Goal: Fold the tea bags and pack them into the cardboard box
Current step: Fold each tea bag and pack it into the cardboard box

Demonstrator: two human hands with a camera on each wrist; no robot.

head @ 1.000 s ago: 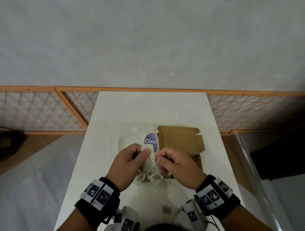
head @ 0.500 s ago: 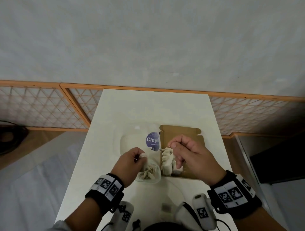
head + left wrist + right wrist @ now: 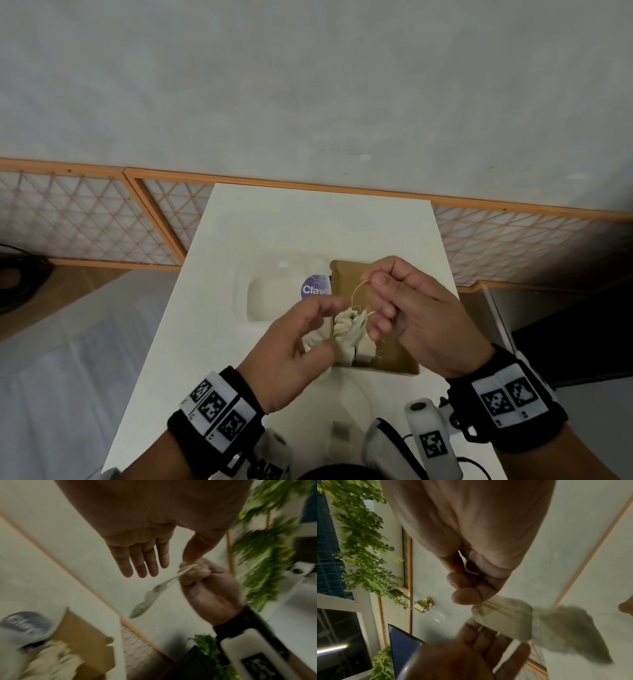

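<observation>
Right hand [image 3: 416,318] up over the open brown cardboard box [image 3: 394,359], thumb and forefinger pinching the thin tan string [image 3: 358,291] of a small off-white cloth tea bag [image 3: 145,601]. Wrist cams show that bag dangling below the fist, clear of everything, blurred. Left hand [image 3: 294,346] comes in alongside, fingers [image 3: 142,561] straight and spread, holding nothing, palm toward the bag. Box sits towards the right edge of the white tabletop [image 3: 212,308], near side; a heap of pale folded tea bags [image 3: 349,332] already lies in its left part. Clear plastic tub w/ purple label [image 3: 317,291] is just left of the box, touching or nearly, can't tell.

Handling, my read: bag's featherlight, limp, swings on its string, so it won't hold a crease unaided. Best take it by the cloth body, flat btwn fingertips, not the string. Cloth likely tears or spills if yanked. Loose string could snag on the pile.
</observation>
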